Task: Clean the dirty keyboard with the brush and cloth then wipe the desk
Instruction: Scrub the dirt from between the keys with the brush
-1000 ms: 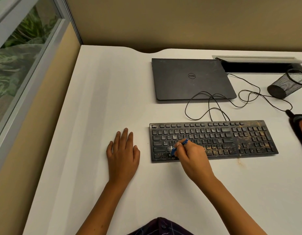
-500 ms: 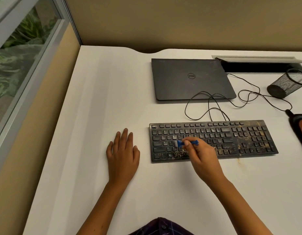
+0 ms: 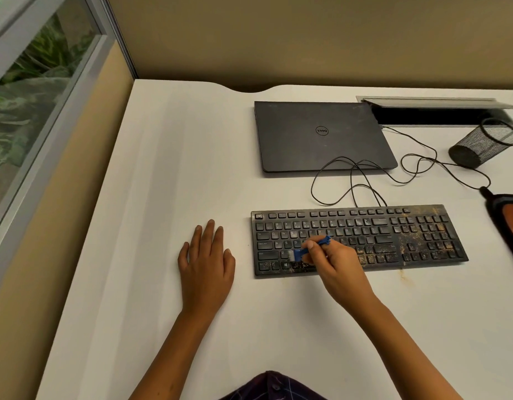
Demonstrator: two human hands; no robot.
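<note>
Blue brush on dirty keyboard — desk

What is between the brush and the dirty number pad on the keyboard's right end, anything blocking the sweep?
Nothing visible blocks it. The right hand holds the blue brush over the lower left keys of the keyboard; only open key rows lie between it and the gritty number pad. The cable lies behind the keyboard.

Single head-worn wide-angle view, looking forward and steeply down from the near edge of the white desk. The keyboard lies close, just right of centre; the closed laptop sits toward 1 o'clock, the window toward 10 o'clock. Straight edges bow near the borders.
</note>
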